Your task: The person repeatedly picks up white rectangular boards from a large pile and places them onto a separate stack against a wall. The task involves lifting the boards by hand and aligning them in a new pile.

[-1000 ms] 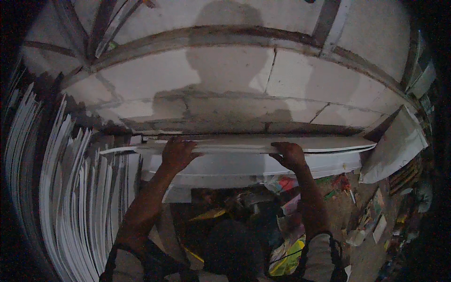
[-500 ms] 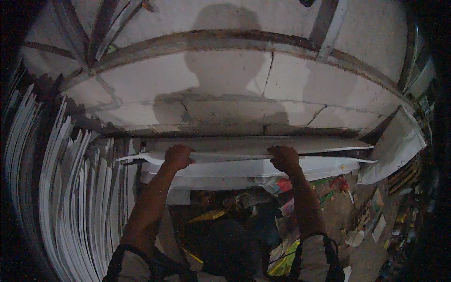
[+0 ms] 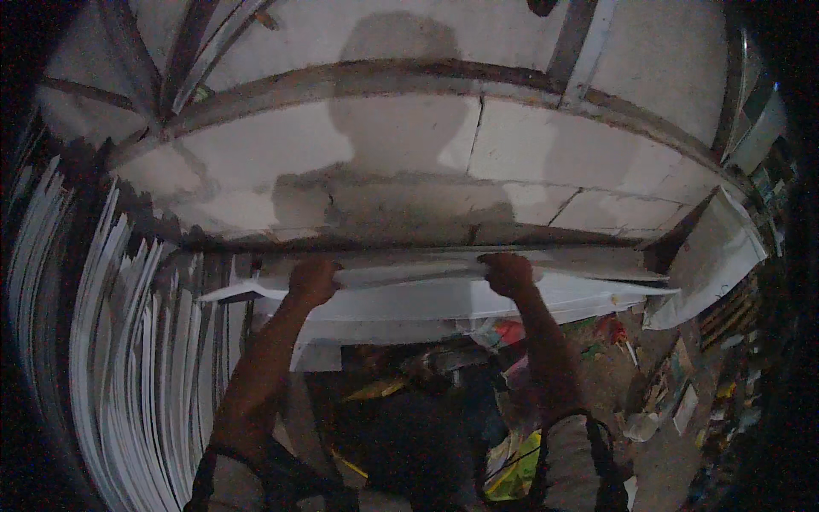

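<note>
Crosswise, low against a pale wall, lies a long white sheet, its middle between the two hands and its ends reaching well past them. Both the left hand and the right hand are curled up tight, pinching this sheet; where the thumbs sit I cannot tell. More white sheet material shows underneath, on the near side. Just past the left end, a thick row of boards stands on edge, crowding that side. By the right end leans a pale panel; whether the two touch is unclear. Beyond the hands the wall blocks the far side, with a beam running across it higher up. Nearer the body, on the right, scraps litter the floor, among them a red wrapper and a yellow-green bag.
</note>
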`<state>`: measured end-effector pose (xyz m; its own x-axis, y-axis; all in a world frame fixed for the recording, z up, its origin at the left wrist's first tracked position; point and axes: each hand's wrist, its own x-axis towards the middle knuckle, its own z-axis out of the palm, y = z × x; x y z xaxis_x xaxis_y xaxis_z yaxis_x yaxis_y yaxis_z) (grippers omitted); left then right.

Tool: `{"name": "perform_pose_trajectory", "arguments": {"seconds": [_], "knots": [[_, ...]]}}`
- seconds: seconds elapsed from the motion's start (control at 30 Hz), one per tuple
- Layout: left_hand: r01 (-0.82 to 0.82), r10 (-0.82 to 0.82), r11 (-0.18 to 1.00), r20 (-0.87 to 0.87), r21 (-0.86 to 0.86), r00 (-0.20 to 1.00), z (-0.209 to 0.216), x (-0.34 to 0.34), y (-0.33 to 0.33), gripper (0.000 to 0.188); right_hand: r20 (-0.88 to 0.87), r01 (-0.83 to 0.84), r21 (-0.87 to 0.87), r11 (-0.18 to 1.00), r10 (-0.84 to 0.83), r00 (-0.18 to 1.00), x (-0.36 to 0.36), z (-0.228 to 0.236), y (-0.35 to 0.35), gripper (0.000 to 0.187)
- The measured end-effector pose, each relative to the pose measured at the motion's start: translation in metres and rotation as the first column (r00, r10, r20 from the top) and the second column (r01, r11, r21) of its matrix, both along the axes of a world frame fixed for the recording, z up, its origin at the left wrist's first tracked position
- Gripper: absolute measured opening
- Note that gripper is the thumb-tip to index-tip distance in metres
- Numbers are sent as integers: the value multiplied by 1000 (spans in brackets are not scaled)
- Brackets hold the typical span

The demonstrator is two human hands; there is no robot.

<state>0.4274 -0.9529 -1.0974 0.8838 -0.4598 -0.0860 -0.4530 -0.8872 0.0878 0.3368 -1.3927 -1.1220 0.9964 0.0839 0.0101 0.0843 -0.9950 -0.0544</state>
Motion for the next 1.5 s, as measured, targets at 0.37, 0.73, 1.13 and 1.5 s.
{"name": "perform_pose_trajectory", "arguments": {"seconds": [0.37, 0.73, 1.13, 1.5], "knots": [[100, -131, 976, -149, -196, 980, -49, 61, -3, 71, 213, 80, 165, 983, -115, 970, -41, -67, -11, 56], [84, -80, 996, -231, 5, 970, -48, 62, -47, 55, 382, -94, -17, 995, 93, 919, -35, -83, -36, 45], [89, -101, 994, -246, -60, 964, -45, 43, -47, 54, 14, 38, -120, 992, -37, 999, -58, -54, -11, 31], [177, -188, 982, -518, -70, 834, -20, 14, -24, 82, 193, 34, 9, 999, -35, 980, -22, -72, 0, 25]]}}
